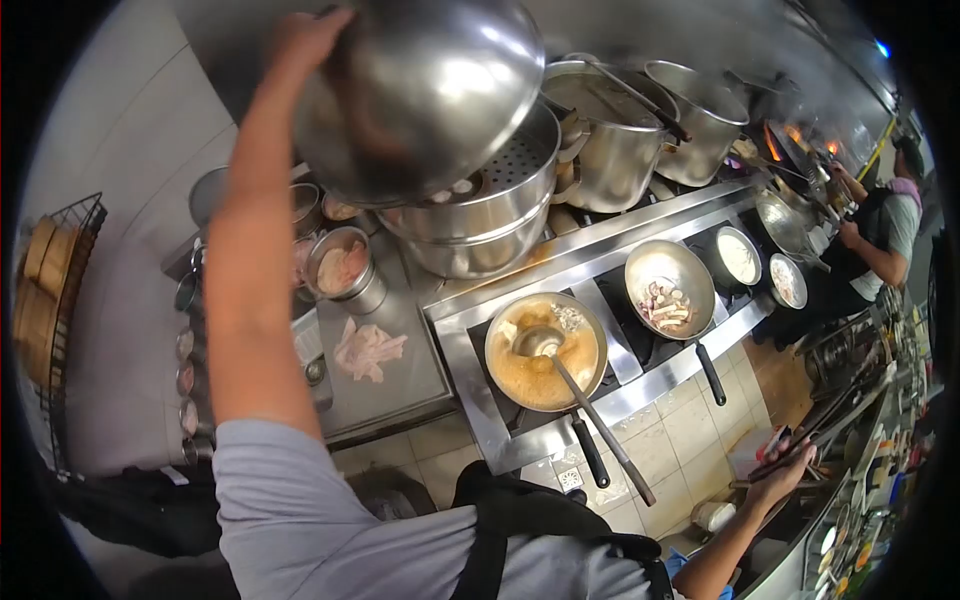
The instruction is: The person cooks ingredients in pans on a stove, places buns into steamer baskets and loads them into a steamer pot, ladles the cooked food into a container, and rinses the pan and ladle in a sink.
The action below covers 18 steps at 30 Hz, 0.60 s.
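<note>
Main thing I'd worry about here is that big domed lid [425, 95] — it's tipped up over the steamer pot [475, 245] on just the left hand [308, 38], arm stretched way out, so a tired wrist or slick metal could let it slide or clang down on the perforated tray [515, 155]. Hot vapor or drips off the underside could catch that bare forearm too, if the pot's hot. Second worry is the ladle [603, 440]: its bowl sits in the sauce pan [590, 452] and the shaft sticks out past the stove front [540, 443], so a hip or sleeve bump could flip it and splash sauce. As for where stuff is, the lid is right at the left hand, whose fingers look closed around its edge or a grip there, can't tell which. The right hand [783, 482] is well apart from it, low on the other side, fingers curled around a long dark utensil [822, 425] — too blurry to say what exactly. Pot's beneath the lid, beyond the sauce pan.
</note>
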Motion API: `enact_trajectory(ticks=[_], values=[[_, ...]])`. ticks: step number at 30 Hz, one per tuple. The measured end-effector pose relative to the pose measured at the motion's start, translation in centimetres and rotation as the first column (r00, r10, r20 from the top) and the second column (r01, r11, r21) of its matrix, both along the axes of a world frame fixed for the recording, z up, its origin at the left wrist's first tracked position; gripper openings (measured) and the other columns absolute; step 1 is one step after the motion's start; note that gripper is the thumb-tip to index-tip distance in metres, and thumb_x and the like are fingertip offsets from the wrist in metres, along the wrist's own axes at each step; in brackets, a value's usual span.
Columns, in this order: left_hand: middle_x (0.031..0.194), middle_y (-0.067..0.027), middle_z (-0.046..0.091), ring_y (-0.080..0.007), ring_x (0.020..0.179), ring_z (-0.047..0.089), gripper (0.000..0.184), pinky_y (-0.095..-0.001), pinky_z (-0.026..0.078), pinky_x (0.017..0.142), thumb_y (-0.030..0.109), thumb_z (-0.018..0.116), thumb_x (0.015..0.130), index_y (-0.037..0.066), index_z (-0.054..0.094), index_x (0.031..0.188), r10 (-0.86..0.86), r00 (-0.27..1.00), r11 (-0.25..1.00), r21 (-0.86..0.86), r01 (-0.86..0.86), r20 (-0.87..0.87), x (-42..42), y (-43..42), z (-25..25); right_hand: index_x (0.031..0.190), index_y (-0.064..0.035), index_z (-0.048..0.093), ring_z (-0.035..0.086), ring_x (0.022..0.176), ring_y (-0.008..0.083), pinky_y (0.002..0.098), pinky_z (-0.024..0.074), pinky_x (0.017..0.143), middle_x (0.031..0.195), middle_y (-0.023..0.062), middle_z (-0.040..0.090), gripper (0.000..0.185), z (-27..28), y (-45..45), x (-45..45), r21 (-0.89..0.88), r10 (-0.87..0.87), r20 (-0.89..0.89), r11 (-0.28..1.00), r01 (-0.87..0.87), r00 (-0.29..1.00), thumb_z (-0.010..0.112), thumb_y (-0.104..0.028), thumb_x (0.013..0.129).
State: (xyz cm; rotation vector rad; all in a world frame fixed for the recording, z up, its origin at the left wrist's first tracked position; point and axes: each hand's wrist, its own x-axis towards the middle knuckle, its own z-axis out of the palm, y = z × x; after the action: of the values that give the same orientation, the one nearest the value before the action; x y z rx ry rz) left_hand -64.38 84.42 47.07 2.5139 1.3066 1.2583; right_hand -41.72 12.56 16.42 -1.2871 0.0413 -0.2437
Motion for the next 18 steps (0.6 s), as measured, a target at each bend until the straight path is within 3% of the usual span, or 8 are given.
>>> enact_trajectory(ticks=[1,2,4,8,13,15,17,18], values=[[0.090,-0.0183,0.069,-0.0255,0.085,0.066,0.056,-0.0351,0.047,0.078,0.052,0.061,0.078,-0.001,0.070,0.091,0.120,0.972,0.990,0.099,-0.101,-0.203,-3.2,0.4,1.5,0.114,-0.0096,0.055,0.040,0.050,0.0060,0.0173,0.0297,0.044,0.071,-0.0020,0.051,0.049,0.0,0.2,0.6,0.053,0.110,-0.029,0.993,-0.108,0.994,0.040,-0.053,0.096],[0.097,-0.0197,0.068,-0.0326,0.096,0.065,0.060,-0.0378,0.047,0.083,0.055,0.062,0.075,-0.002,0.069,0.096,-0.005,0.998,0.989,0.147,-0.005,0.066,-6.0,-2.5,1.0,0.117,-0.0103,0.054,0.040,0.050,0.0061,0.0178,0.0308,0.043,0.070,-0.0020,0.050,0.051,-0.2,0.6,1.3,0.046,0.127,-0.044,0.991,-0.125,0.991,0.038,-0.054,0.096],[0.079,-0.0165,0.067,-0.0292,0.078,0.064,0.054,-0.0373,0.046,0.074,0.054,0.058,0.078,0.001,0.069,0.088,-0.014,0.966,0.983,0.179,-0.033,0.258,-11.5,-5.3,0.1,0.120,-0.0108,0.054,0.040,0.050,0.0063,0.0180,0.0318,0.043,0.069,-0.0021,0.049,0.051,-0.3,1.5,2.4,0.019,0.148,-0.081,0.989,-0.147,0.986,0.036,-0.053,0.097],[0.085,-0.0152,0.069,-0.0229,0.082,0.065,0.052,-0.0322,0.046,0.076,0.045,0.066,0.077,-0.005,0.068,0.091,0.295,0.950,0.950,0.072,-0.303,0.101,-22.3,-9.9,-2.8,0.121,-0.0084,0.052,0.045,0.057,0.0071,0.0179,0.0364,0.049,0.076,-0.0006,0.052,0.046,0.1,3.0,4.1,-0.109,0.216,0.013,0.971,-0.213,0.976,0.038,-0.046,0.099],[0.094,-0.0216,0.067,-0.0313,0.091,0.065,0.054,-0.0349,0.047,0.084,0.037,0.070,0.077,-0.008,0.063,0.106,0.343,0.930,0.938,-0.005,-0.345,0.133,-30.7,-15.5,-12.6,0.126,-0.0037,0.049,0.048,0.075,0.0082,0.0204,0.0392,0.064,0.090,0.0014,0.054,0.043,3.4,5.8,7.6,-0.293,0.422,0.294,0.894,-0.339,0.858,0.040,-0.037,0.100],[0.099,-0.0240,0.066,-0.0320,0.094,0.065,0.055,-0.0354,0.047,0.087,0.035,0.071,0.076,-0.009,0.062,0.109,0.401,0.914,0.905,-0.128,-0.407,-0.070,-32.3,-18.0,-16.0,0.126,-0.0031,0.051,0.046,0.069,0.0040,0.0161,0.0367,0.053,0.090,-0.0014,0.054,0.047,5.5,8.0,8.1,-0.061,0.331,0.236,0.943,-0.326,0.914,0.040,-0.040,0.099],[0.101,-0.0255,0.066,-0.0332,0.096,0.065,0.056,-0.0363,0.047,0.086,0.033,0.073,0.074,-0.010,0.062,0.108,0.432,0.896,0.866,-0.228,-0.445,-0.107,-34.1,-18.8,-20.5,0.125,-0.0032,0.054,0.046,0.071,0.0030,0.0144,0.0364,0.053,0.092,-0.0023,0.054,0.049,6.7,7.7,10.7,-0.287,0.610,0.146,0.780,-0.557,0.779,0.038,-0.042,0.100],[0.099,-0.0253,0.066,-0.0332,0.095,0.065,0.057,-0.0366,0.048,0.084,0.034,0.074,0.072,-0.008,0.062,0.108,0.425,0.890,0.885,-0.132,-0.447,-0.163,-35.0,-18.8,-22.7,0.124,-0.0031,0.053,0.047,0.075,0.0018,0.0142,0.0371,0.057,0.093,-0.0033,0.053,0.046,7.9,9.6,9.9,-0.367,0.591,0.209,0.786,-0.497,0.780,0.039,-0.039,0.100]])
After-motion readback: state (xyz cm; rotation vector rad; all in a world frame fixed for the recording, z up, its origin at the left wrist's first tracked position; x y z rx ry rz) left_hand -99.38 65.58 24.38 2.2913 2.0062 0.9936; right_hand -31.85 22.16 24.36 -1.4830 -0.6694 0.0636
